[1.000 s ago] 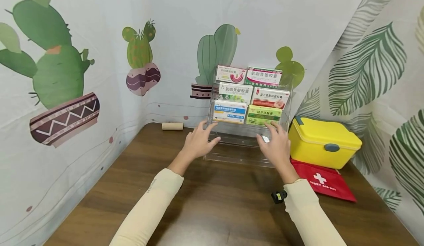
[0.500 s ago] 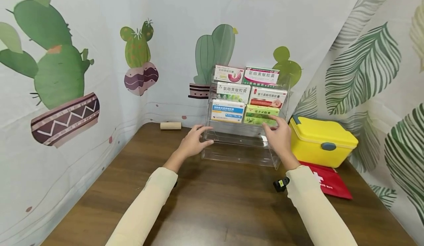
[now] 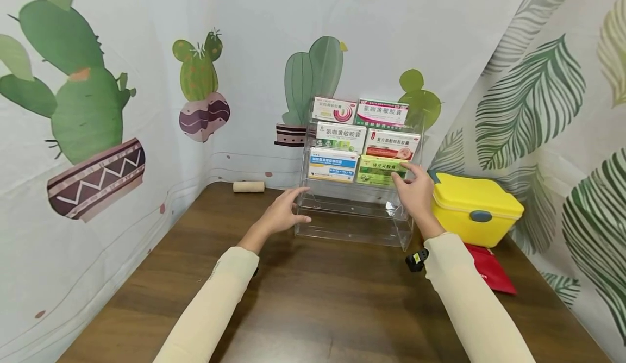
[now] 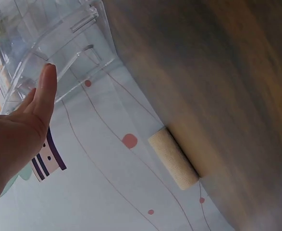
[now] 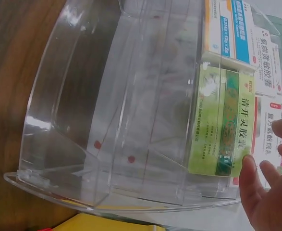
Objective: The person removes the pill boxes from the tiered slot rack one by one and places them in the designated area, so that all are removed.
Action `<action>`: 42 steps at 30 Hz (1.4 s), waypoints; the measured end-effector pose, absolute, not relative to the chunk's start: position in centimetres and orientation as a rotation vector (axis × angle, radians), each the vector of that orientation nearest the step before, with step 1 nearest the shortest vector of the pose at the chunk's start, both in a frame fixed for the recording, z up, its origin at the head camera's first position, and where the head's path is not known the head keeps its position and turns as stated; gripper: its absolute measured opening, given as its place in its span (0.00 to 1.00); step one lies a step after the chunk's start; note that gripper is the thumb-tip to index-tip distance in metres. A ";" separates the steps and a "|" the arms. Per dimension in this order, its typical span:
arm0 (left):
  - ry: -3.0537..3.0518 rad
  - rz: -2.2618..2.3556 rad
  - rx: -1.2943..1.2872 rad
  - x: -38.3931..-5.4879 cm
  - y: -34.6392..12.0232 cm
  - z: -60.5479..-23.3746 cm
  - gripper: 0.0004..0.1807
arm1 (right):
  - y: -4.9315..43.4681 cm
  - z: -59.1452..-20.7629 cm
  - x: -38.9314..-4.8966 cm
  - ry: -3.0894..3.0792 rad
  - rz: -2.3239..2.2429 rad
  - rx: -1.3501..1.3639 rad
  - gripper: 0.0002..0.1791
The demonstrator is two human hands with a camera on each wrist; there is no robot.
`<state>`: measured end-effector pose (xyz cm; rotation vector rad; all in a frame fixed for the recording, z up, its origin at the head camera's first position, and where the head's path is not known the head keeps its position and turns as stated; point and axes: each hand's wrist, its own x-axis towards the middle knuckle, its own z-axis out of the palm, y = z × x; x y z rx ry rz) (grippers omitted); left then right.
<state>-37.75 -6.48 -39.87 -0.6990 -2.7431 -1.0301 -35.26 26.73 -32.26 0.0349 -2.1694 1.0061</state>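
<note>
A clear acrylic display rack (image 3: pixel 352 206) stands on the table, tilted back, with medicine boxes in its upper tiers. At its left side my left hand (image 3: pixel 279 212) is spread, thumb apart from the fingers, nothing held; the left wrist view shows that hand (image 4: pixel 20 125) beside the clear side panel. My right hand (image 3: pixel 414 192) reaches to the right end of the green medicine box (image 3: pixel 379 171). In the right wrist view, the thumb of this hand (image 5: pixel 270 192) is right at that box's corner (image 5: pixel 222 120), with fingers over the white-and-red box (image 5: pixel 268 127) behind. A blue-and-white box (image 3: pixel 332 166) sits left of the green one.
A yellow lidded case (image 3: pixel 476 205) stands right of the rack, close to my right hand, with a red pouch (image 3: pixel 494 270) in front. A short tan roll (image 3: pixel 248 187) lies at the table's back left edge. Patterned cloth (image 3: pixel 244 80) hangs behind.
My right hand has moved up and outward to the green box's right end. My left hand has shifted slightly left and down, away from the blue-and-white box. The boxes stay in their tiers.
</note>
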 end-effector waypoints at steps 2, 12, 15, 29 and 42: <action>-2.726 -1.046 -0.690 -37.9 -6.5 -39.9 0.48 | 26.9 -32.0 -35.5 -2.174 1.010 0.025 0.21; -2.700 -1.084 -0.683 -38.5 -6.4 -40.4 0.48 | 28.2 -31.3 -36.4 -2.269 1.015 -0.050 0.25; -2.710 -1.083 -0.672 -38.6 -6.2 -40.5 0.47 | 28.5 -31.2 -36.8 -2.283 1.004 -0.055 0.25; -2.741 -0.997 -0.627 -39.0 -6.0 -40.0 0.45 | 29.1 -30.2 -38.3 -2.375 0.987 -0.091 0.25; -2.741 -0.956 -0.664 -38.9 -5.7 -40.7 0.45 | 28.9 -30.6 -38.7 -2.452 0.928 -0.103 0.25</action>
